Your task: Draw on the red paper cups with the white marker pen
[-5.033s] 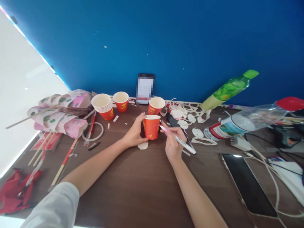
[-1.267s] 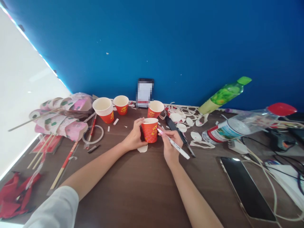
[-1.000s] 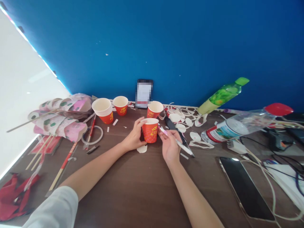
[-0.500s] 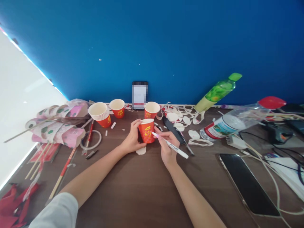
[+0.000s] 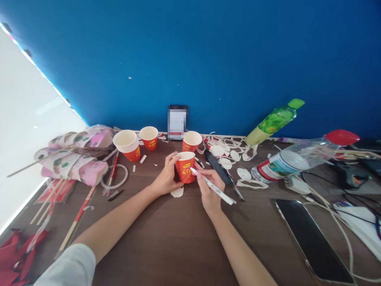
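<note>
A red paper cup with yellow lettering stands upright on the dark table. Around its left side curls my left hand, gripping it. My right hand pinches a white acrylic marker, its pale pink tip touching or very near the cup's right front. Directly behind, another red cup is partly covered by the held one. A single cup and a nested stack of cups sit to the left. Below the held cup lies a scrap of white paper.
A phone leans on the blue wall. Paper cut-offs and a black cutter lie right of the cups. Farther right are a green-capped bottle, a red-capped bottle, a flat phone and cables. Wrapped sticks lie left.
The camera view has shifted slightly, so most things appear a little lower. Both hands keep their grips, and the marker tip stays at the cup's right front.
</note>
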Tool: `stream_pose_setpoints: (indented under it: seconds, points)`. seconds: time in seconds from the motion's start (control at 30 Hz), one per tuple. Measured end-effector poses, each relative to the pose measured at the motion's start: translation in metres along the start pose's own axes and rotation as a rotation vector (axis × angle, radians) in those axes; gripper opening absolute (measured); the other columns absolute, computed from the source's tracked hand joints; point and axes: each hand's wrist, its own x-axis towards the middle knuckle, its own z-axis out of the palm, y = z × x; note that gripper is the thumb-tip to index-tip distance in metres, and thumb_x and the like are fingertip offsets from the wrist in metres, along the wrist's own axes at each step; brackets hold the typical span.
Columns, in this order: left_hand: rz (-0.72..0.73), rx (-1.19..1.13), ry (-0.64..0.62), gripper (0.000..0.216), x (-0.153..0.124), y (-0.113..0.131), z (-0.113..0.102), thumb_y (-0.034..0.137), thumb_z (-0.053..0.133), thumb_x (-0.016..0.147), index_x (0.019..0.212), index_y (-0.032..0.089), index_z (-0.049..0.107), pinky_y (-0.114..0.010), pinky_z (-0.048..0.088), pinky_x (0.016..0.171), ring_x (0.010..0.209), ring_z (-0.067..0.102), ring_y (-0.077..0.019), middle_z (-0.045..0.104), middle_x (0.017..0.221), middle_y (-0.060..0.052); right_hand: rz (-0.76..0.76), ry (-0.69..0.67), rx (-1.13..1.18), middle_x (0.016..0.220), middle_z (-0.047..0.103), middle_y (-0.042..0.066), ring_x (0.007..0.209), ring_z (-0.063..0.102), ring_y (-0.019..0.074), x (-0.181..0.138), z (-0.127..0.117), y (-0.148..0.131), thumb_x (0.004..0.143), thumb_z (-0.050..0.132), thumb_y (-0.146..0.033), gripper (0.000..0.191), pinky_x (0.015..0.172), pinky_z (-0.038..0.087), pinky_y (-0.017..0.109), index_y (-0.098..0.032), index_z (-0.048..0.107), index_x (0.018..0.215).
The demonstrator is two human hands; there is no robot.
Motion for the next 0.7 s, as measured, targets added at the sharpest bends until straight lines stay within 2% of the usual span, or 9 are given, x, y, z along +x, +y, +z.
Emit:
stream_pose_setpoints:
  seconds: [0.13,0.33,0.7]
  points:
    - [-0.012,-0.007,-0.018,0.097,0.0002,0.0008,-0.0003,0.011,0.073,0.063,0.139,0.027,0.014,-0.063,0.035,0.106,0.138,0.025,-0.039,0.019,0.14,-0.018,0.0,0.008,-0.006,0.109,0.073,0.013,0.085,0.074,0.0238,0.0018,-0.0008,0.002,0.078,0.067,-0.034,0.015,0.076,0.06,0.037,-0.02,0.063,0.078]
    - [-0.025,-0.015,-0.021,0.097,0.0005,0.0017,-0.0008,0.01,0.074,0.063,0.138,0.029,0.014,-0.063,0.033,0.108,0.139,0.025,-0.0383,0.02,0.141,-0.017,-0.017,0.006,0.022,0.107,0.074,0.012,0.092,0.073,0.025,0.004,-0.0033,0.0059,0.078,0.067,-0.034,0.015,0.082,0.059,0.04,-0.02,0.062,0.078]
    - [-0.007,-0.012,-0.001,0.097,-0.0005,-0.0005,0.0005,0.01,0.074,0.063,0.139,0.028,0.015,-0.061,0.038,0.105,0.138,0.025,-0.0387,0.019,0.14,-0.017,-0.016,-0.008,-0.001,0.107,0.073,0.012,0.098,0.071,0.0267,0.0027,-0.0019,0.0036,0.078,0.068,-0.035,0.015,0.084,0.058,0.041,-0.021,0.063,0.077]
